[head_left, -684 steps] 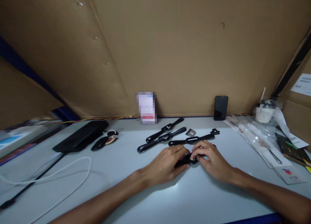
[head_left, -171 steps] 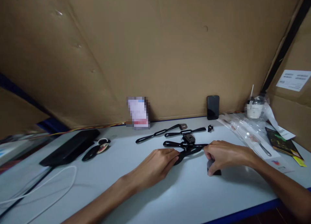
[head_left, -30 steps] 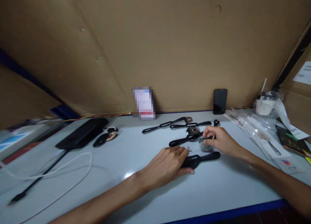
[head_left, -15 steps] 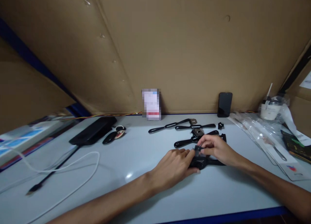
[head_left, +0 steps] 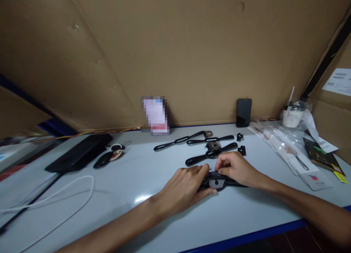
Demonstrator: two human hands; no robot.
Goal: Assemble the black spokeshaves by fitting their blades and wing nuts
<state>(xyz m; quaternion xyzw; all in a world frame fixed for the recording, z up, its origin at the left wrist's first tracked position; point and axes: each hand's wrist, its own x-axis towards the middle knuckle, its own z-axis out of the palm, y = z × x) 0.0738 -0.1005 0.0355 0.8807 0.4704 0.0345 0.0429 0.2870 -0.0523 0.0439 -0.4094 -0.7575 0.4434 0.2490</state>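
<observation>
A black two-handled tool (head_left: pixel 216 182) lies on the pale table (head_left: pixel 153 180) between my hands. My left hand (head_left: pixel 184 187) covers its left handle, fingers curled over it. My right hand (head_left: pixel 236 169) rests on its right half, fingertips pinched at the tool's middle; what they pinch is too small to make out. Just behind lie three more black two-handled tools (head_left: pixel 208 155), one with a brown metal piece (head_left: pixel 213 146) on it. Two small black parts (head_left: pixel 241 150) sit to their right.
A phone (head_left: pixel 243 112) leans on the cardboard wall. Clear plastic packets (head_left: pixel 285 150) and a white jar (head_left: pixel 292 117) lie at the right. At the left are a black case (head_left: pixel 78 152), a key fob (head_left: pixel 108 158) and a white cable (head_left: pixel 63 198). The table's blue front edge (head_left: pixel 246 236) is close.
My right hand has come down from the tools behind onto the middle of the tool under my left hand. My left hand has kept its hold on the left handle.
</observation>
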